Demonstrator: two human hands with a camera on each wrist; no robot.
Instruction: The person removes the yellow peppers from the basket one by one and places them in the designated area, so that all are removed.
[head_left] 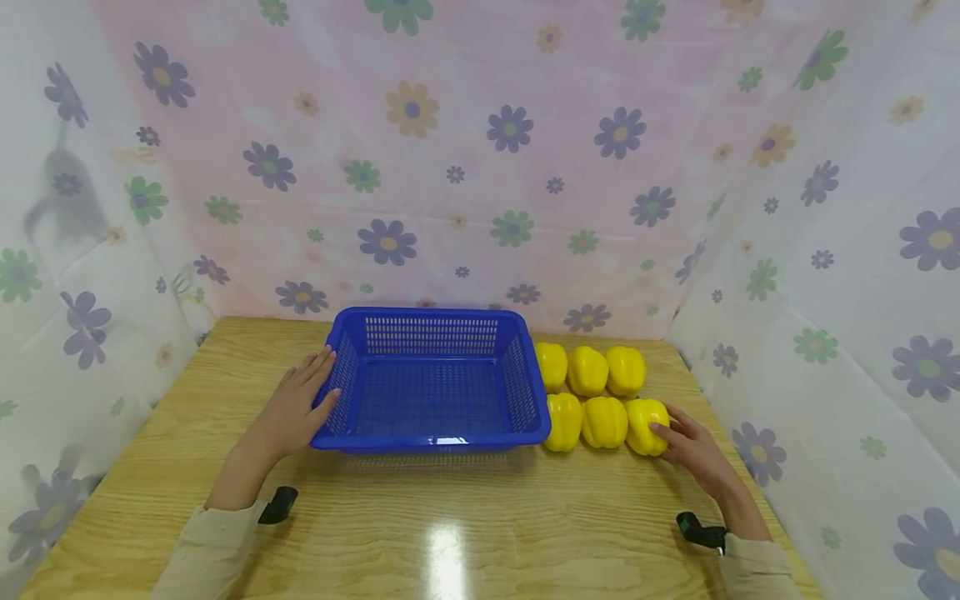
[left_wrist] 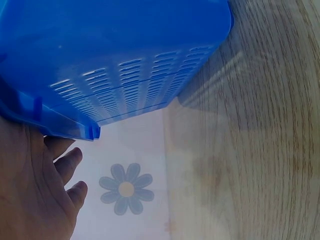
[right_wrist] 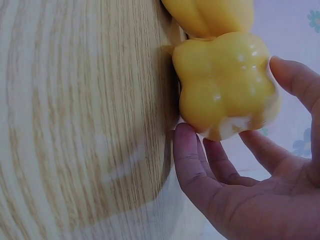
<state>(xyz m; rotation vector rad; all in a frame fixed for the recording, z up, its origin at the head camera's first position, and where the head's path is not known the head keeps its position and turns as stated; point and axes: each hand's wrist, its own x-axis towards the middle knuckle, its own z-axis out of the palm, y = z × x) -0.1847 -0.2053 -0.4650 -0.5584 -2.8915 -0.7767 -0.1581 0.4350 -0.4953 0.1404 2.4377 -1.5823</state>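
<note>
A blue plastic basket (head_left: 427, 440) with slotted walls stands in the middle of the table, and nothing lies inside it. My left hand (head_left: 296, 404) rests on its left rim, fingers extended along the edge; the left wrist view shows the fingertips (left_wrist: 77, 190) beside the rim's underside. At the right, yellow bell peppers are lined up in two rows of three. My right hand (head_left: 697, 450) holds the front row's outermost bell pepper (head_left: 647, 421), thumb on one side and fingers round the other. In the right wrist view this pepper (right_wrist: 225, 85) touches its neighbour (right_wrist: 210, 15).
The front row's inner pepper (head_left: 564, 423) and the back row's inner pepper (head_left: 553, 367) sit against the basket's right side. Flowered cloth (head_left: 465, 208) hangs behind and at both sides of the wood-grain table (head_left: 375, 533).
</note>
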